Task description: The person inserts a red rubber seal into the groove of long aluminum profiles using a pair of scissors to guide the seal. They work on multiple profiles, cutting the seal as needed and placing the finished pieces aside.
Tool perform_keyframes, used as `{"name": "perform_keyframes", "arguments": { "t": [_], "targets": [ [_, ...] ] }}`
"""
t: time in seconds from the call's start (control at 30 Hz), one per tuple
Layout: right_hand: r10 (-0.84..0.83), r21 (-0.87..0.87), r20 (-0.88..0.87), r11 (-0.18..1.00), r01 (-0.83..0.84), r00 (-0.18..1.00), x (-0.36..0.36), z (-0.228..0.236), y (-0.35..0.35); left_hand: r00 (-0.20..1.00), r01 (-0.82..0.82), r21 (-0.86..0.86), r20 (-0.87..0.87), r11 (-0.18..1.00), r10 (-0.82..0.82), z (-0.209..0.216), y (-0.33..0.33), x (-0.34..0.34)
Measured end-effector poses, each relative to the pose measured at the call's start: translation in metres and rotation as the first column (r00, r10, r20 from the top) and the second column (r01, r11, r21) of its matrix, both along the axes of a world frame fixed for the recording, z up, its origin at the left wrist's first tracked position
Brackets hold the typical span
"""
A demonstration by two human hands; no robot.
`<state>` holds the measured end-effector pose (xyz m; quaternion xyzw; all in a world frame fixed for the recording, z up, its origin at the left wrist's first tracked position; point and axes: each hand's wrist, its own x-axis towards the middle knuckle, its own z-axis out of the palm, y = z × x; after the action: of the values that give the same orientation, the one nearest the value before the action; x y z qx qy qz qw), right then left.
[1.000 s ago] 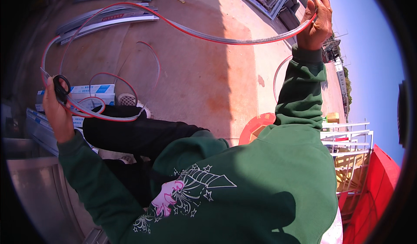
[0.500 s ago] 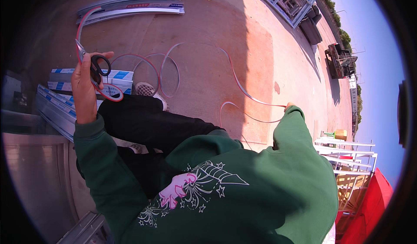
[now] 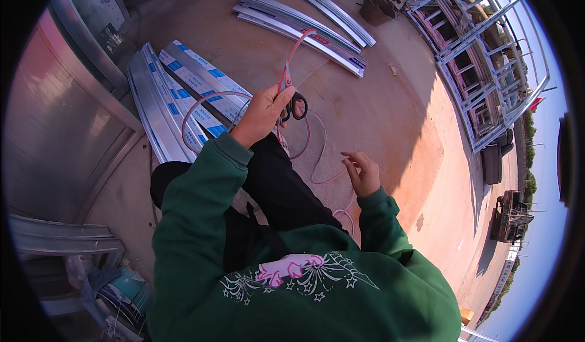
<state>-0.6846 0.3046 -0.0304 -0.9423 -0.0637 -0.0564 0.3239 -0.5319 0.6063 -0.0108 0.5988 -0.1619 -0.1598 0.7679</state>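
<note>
My left hand (image 3: pixel 263 113) is closed around black-handled scissors (image 3: pixel 295 107), the blades pointing up and away from me. The same hand grips a thin, flexible red-and-grey strip (image 3: pixel 297 45), whose free end curves up past the blades. Whether the blades are apart is hard to make out. Lower down, the strip hangs in loose loops around my knee and over the ground. To the right, my right hand (image 3: pixel 364 174) is bent with its fingers curled, and the strip runs into it near the fingertips. Its grip is partly hidden.
Metal profiles with blue-and-white film (image 3: pixel 207 92) lie left of my leg. More silver profiles (image 3: pixel 298 25) lie ahead on the concrete. A metal panel (image 3: pixel 67 129) stands at the left. Stacked metal frames (image 3: pixel 469 56) and a parked vehicle (image 3: pixel 510 217) are to the right.
The view has swung left. My right hand has come in from far out to the right, nearer to my left hand. My left hand still holds the scissors and strip.
</note>
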Motion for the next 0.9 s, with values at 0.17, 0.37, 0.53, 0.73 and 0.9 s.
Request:
{"name": "perform_keyframes", "arguments": {
  "t": [0.17,0.37,0.53,0.73,0.9],
  "targets": [
    [-0.008,0.304,0.226,0.950,-0.063,0.974,0.076,0.058,0.135,0.996,-0.087,0.044,0.025,0.995,0.086,-0.002,0.008,0.001],
    [0.017,0.080,0.321,0.996,-0.045,0.947,0.121,0.050,0.186,0.956,-0.239,0.025,0.180,0.971,0.231,0.002,0.023,0.004],
    [-0.006,0.454,0.116,0.890,-0.048,0.993,0.139,0.045,0.187,0.960,-0.225,0.037,0.179,0.974,0.215,0.008,0.043,0.010],
    [-0.058,0.648,0.190,0.757,-0.081,0.980,0.137,0.059,0.163,0.366,-0.892,0.118,0.754,0.436,0.545,0.026,0.094,0.024],
    [-0.105,0.621,0.172,0.783,-0.025,0.980,0.120,0.062,0.145,0.215,-0.954,-0.021,0.645,0.298,0.733,0.034,0.133,0.032]
  ]
}}
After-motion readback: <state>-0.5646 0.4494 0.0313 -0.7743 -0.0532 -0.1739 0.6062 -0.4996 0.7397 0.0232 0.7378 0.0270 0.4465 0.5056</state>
